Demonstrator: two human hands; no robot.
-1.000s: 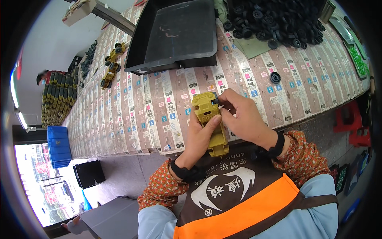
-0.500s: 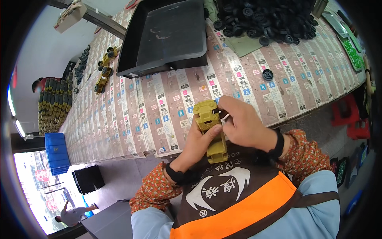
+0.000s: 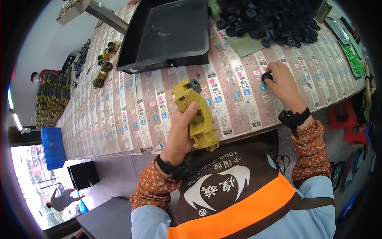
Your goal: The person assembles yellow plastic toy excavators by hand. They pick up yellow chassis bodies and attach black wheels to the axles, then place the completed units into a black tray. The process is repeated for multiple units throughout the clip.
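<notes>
My left hand (image 3: pixel 180 133) is closed round a yellow-green toy car body (image 3: pixel 195 113), held tilted over the table's near edge. A black wheel (image 3: pixel 194 85) sits at the upper right corner of that body. Out to the right, my right hand (image 3: pixel 283 84) has its thumb and fingers pinched on a loose black toy wheel (image 3: pixel 266 77) at the tabletop; the fingers partly cover it.
A black tray (image 3: pixel 169 36) lies at the far middle, beside a heap of black wheels (image 3: pixel 266 24). Toy cars (image 3: pixel 102 73) with wheels stand at the left on the paper-covered table (image 3: pixel 131 131). Red stools (image 3: pixel 344 115) stand beyond the table's right edge.
My right hand has left the car body and reached right to the loose wheel. A wheel now shows on the body, which my left hand has shifted left and tilted.
</notes>
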